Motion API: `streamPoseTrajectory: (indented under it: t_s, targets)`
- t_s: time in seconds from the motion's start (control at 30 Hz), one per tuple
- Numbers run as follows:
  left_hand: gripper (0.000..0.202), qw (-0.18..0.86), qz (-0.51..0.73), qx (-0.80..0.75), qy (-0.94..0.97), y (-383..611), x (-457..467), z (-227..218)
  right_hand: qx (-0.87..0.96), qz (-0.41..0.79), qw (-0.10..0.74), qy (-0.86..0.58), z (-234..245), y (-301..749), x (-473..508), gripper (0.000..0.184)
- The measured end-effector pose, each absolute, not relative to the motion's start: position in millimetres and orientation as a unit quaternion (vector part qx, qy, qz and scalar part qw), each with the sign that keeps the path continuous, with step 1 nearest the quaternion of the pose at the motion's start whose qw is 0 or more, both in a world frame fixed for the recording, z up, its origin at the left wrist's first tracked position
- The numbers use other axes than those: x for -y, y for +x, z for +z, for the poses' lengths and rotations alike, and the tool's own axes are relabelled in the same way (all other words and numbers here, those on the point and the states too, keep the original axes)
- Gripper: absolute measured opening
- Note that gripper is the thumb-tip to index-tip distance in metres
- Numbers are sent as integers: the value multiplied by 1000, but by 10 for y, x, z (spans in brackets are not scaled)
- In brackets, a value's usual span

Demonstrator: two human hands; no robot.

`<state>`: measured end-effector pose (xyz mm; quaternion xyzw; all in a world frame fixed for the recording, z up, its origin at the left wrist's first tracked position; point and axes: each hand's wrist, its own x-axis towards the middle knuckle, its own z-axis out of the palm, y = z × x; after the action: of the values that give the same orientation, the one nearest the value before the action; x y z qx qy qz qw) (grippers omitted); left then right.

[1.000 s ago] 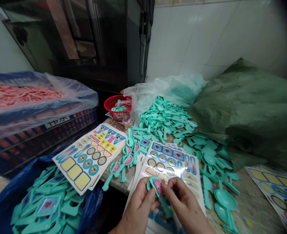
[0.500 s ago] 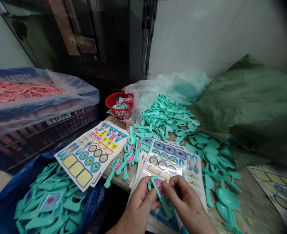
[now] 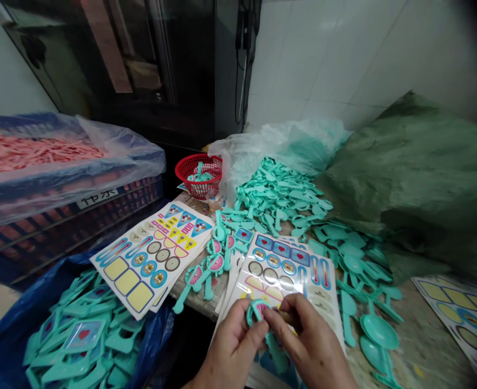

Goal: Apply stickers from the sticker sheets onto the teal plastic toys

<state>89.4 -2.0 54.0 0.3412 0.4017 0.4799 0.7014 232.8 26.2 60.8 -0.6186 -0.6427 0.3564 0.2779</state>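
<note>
Both hands now sit close together. The left hand point(image 3: 231, 346) grips the rim of a teal plastic long-handled toy point(image 3: 275, 352), held just above a glossy printed sticker sheet point(image 3: 287, 273). The right hand point(image 3: 309, 340), closer than a moment ago, has curled fingers pressed over the toy's pink round insert point(image 3: 259, 307), mostly covering it.

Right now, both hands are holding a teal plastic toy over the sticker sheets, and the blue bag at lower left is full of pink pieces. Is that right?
No: the head view shows the blue bag full of teal plastic pieces, not pink ones. The rest stands: the left hand and right hand hold the teal plastic toy over the sticker sheets.
</note>
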Motion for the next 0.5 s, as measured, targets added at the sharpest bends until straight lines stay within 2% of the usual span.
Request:
streamPoseTrajectory:
  t_s: [0.1, 0.17, 0.37, 0.5]
  targets:
    - [31, 624, 427, -494, 430, 853, 25, 477, 664, 305, 221, -645, 574, 2378, -283, 41]
    - [33, 578, 392, -529, 481, 812, 28, 451, 679, 285, 213, -642, 530, 2435, -321, 41]
    - [37, 525, 438, -568, 458, 533, -150, 668, 666, 289, 269, -633, 527, 2635, -452, 35]
    - [39, 401, 455, -636, 478, 215, -545, 854, 652, 317, 287, -626, 527, 2731, -485, 35]
